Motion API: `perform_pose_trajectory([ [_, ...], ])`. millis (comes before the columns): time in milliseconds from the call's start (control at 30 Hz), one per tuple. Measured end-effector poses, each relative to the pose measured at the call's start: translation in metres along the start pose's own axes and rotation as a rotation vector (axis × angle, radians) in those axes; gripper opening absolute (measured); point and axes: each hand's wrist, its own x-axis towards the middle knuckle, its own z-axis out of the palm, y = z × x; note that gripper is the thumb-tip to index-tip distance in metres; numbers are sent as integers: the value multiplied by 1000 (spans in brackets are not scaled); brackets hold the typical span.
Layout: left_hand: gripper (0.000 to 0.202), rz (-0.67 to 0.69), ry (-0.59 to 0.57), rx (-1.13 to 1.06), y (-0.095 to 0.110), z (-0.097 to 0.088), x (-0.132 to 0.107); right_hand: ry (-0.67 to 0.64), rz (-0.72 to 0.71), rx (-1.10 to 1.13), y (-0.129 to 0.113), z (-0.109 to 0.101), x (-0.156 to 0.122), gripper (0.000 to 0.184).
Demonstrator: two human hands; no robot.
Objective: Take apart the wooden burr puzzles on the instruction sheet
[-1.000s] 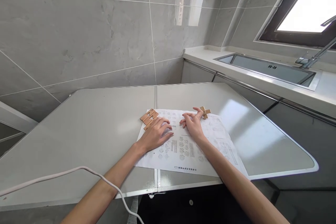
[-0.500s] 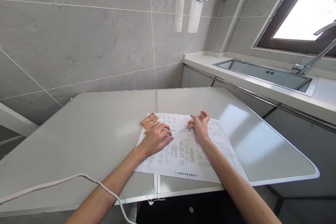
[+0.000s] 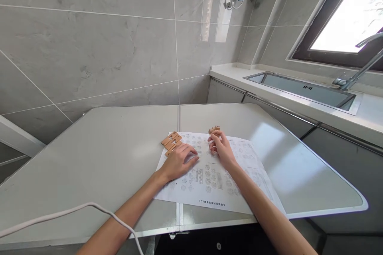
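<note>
A printed instruction sheet [image 3: 215,175] lies on the grey table [image 3: 98,155]. My left hand [image 3: 178,160] rests flat on the sheet, fingers spread, just below several loose wooden puzzle pieces [image 3: 171,142] at the sheet's top left corner. My right hand [image 3: 220,148] is curled over the sheet's upper middle, its fingertips holding a small joined wooden puzzle piece [image 3: 214,130] that sticks up above the fingers.
A white cable [image 3: 68,212] crosses the table's near left edge. A counter with a steel sink [image 3: 302,87] and tap [image 3: 359,71] runs along the right under a window. Tiled wall stands behind the table. A gap separates table and counter.
My right hand closed on the wooden cross piece at the sheet's right top and carried it leftward towards the middle. My left hand stayed flat on the sheet.
</note>
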Motion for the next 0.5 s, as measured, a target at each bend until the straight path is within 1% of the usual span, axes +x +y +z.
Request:
perform_pose_trajectory([
  [133,34,-199,112,-244,0,5,2,-269,46,115,-9,9,-9,42],
  [233,45,-251,159,-487,-3,9,5,-452,87,183,-12,12,-14,45],
  [300,58,-252,143,-627,-6,10,6,-567,113,217,-12,12,-16,46],
  [400,74,-225,61,-782,-7,9,6,-680,149,256,-9,10,-18,46],
  [433,75,-212,26,-813,-6,8,6,-706,159,265,-8,9,-19,47],
  [500,69,-191,-37,-836,-3,5,6,-750,172,281,-7,8,-20,47],
])
